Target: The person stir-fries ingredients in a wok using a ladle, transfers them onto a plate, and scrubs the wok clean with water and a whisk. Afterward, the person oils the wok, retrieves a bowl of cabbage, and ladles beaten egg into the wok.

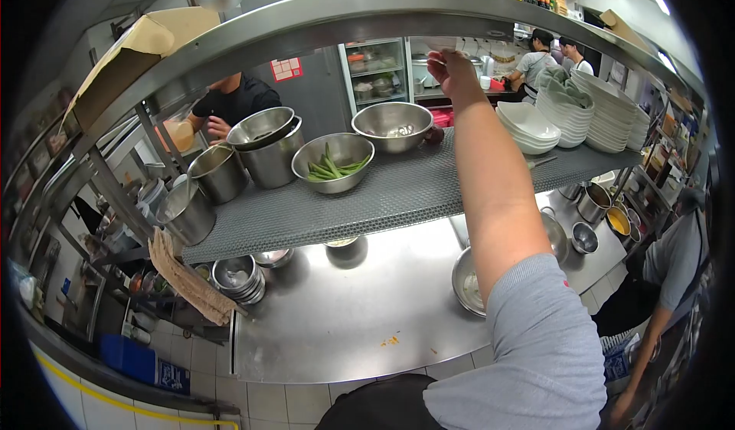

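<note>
Head view — wide counter (344,307) metal runs to near edge, orange scraps (393,340) close to it. Above, shelf (413,177): pots (273,160) crowd left end, white bowls (528,129) right. Right arm (496,177) extended forward through gap between white bowls and nearest steel bowl (375,122), which sits on shelf; right hand (455,71) raised, fingers (437,66) bent — cannot tell if gripping. Left hand out of view.

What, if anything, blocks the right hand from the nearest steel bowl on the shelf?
Nothing visible blocks the right hand from the steel bowl. A dark round item sits at the bowl's right side, leaving its top uncovered.
</note>
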`<state>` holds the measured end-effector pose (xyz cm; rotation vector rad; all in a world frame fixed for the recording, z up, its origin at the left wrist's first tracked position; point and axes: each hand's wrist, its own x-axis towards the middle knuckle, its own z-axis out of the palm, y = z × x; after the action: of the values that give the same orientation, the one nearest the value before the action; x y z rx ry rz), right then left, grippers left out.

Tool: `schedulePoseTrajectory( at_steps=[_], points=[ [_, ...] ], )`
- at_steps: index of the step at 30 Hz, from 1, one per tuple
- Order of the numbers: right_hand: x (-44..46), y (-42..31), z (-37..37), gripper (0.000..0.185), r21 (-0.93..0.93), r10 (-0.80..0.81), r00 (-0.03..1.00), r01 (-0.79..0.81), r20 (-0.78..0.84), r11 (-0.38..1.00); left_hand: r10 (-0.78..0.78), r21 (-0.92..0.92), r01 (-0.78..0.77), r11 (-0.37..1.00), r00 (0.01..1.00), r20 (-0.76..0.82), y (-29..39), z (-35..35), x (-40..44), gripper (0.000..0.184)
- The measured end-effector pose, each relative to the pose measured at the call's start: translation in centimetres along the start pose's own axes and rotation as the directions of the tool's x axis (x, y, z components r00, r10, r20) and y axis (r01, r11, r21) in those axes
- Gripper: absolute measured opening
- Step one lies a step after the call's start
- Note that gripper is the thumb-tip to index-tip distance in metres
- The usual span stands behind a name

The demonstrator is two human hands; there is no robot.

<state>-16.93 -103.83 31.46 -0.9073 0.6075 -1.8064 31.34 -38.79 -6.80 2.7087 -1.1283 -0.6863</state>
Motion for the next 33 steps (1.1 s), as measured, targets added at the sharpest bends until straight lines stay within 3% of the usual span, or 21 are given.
schedulePoseTrajectory(
  at_steps=[5, 6, 7, 8, 9, 10, 12, 16, 18, 20, 22, 23, 24, 26, 28, 30, 31, 32, 33],
  points=[
    [0.9, 0.1, 0.1, 0.012, 0.036, -0.039, 0.999, 0.039, -0.01, 0.999, -0.026, -0.013, 0.026, 1.0, 1.0, -0.002, -1.2, 0.6, -1.4, 0.031],
    [2.0, -0.6, 0.3, 0.013, -0.004, 0.042, 0.998, -0.042, 0.05, 0.999, -0.035, -0.014, 0.035, 0.999, 0.999, 0.001, -1.7, 0.8, -1.9, 0.031],
    [2.4, -0.1, -0.2, 0.015, 0.08, -0.088, 0.994, 0.083, 0.062, 0.993, -0.043, -0.01, 0.043, 0.999, 0.999, 0.005, -2.4, 0.9, -2.4, 0.031],
    [3.5, -0.1, -0.6, 0.012, 0.006, -0.123, 0.984, 0.124, 0.125, 0.992, -0.04, -0.01, 0.04, 0.999, 0.999, 0.008, -3.3, 1.1, -3.1, 0.031],
    [3.4, -0.3, -1.4, 0.013, -0.261, -0.342, 0.858, 0.456, 0.384, 0.851, -0.05, -0.007, 0.05, 0.999, 0.999, 0.014, -4.1, 1.3, -3.8, 0.031],
    [6.9, -0.6, -2.7, 0.019, -0.082, -0.103, 0.945, 0.135, 0.311, 0.987, -0.059, -0.003, 0.059, 0.998, 0.998, 0.03, -4.9, 1.4, -4.5, 0.031],
    [9.5, -0.3, -4.2, 0.023, 0.162, -0.057, 0.98, 0.025, 0.193, 0.986, -0.083, -0.03, 0.085, 0.996, 0.995, 0.063, -6.3, 2.3, -4.7, 0.03],
    [5.5, -2.4, -3.0, 0.019, 0.225, -0.097, 0.962, 0.039, 0.254, 0.974, -0.072, -0.017, 0.075, 0.997, 0.989, 0.126, -5.6, 2.1, -4.0, 0.03],
    [2.5, -3.2, -1.7, 0.02, 0.209, -0.092, 0.985, 0.061, 0.144, 0.976, -0.04, -0.013, 0.042, 0.999, 0.994, 0.106, -4.7, 1.5, -3.4, 0.03],
    [2.3, -4.1, -1.4, 0.022, 0.189, -0.064, 0.989, 0.038, 0.134, 0.981, -0.01, -0.016, 0.012, 1.0, 0.996, 0.085, -4.7, 1.7, -2.3, 0.031],
    [0.9, -5.3, -1.4, 0.023, -0.001, 0.014, 0.996, -0.014, 0.083, 1.0, 0.086, -0.121, -0.08, 0.989, 0.995, 0.045, -5.3, 2.1, -0.1, 0.031],
    [-1.0, -5.6, -1.4, 0.026, -0.103, -0.107, 0.989, 0.118, 0.106, 0.988, 0.069, -0.223, -0.054, 0.973, 0.996, 0.06, -3.7, 1.4, 0.4, 0.029],
    [-3.0, -6.2, -1.1, 0.026, -0.108, -0.099, 0.99, 0.11, 0.099, 0.988, 0.052, -0.321, -0.024, 0.947, 0.996, 0.079, -1.8, 1.2, 1.1, 0.028],
    [-7.6, -7.7, -0.7, 0.032, -0.412, -0.126, 0.988, 0.15, 0.084, 0.899, 0.173, -0.465, -0.104, 0.879, 0.979, 0.108, 3.3, 0.1, 2.2, 0.025],
    [-11.9, -8.2, -3.2, 0.039, -0.353, -0.125, 0.937, 0.244, 0.326, 0.903, 0.35, -0.637, -0.177, 0.75, 0.924, 0.155, 7.0, 1.1, 5.1, 0.025],
    [-21.4, -7.4, -4.3, 0.03, -0.355, -0.113, 0.895, 0.284, 0.431, 0.891, 0.484, -0.659, -0.278, 0.699, 0.862, 0.15, 13.6, 0.5, 7.3, 0.027],
    [-26.4, -6.8, -4.4, 0.044, -0.367, -0.08, 0.865, 0.292, 0.496, 0.883, 0.532, -0.664, -0.285, 0.691, 0.823, 0.2, 17.3, 0.1, 8.6, 0.028],
    [-29.9, -6.2, -6.4, 0.049, -0.373, -0.002, 0.764, 0.317, 0.645, 0.872, 0.574, -0.668, -0.288, 0.686, 0.779, 0.254, 20.6, -0.5, 10.2, 0.029],
    [-33.4, -5.3, -8.7, 0.051, -0.363, 0.172, 0.725, 0.115, 0.667, 0.925, 0.662, -0.711, -0.324, 0.624, 0.702, 0.261, 22.7, 1.4, 13.9, 0.03]
  ],
)
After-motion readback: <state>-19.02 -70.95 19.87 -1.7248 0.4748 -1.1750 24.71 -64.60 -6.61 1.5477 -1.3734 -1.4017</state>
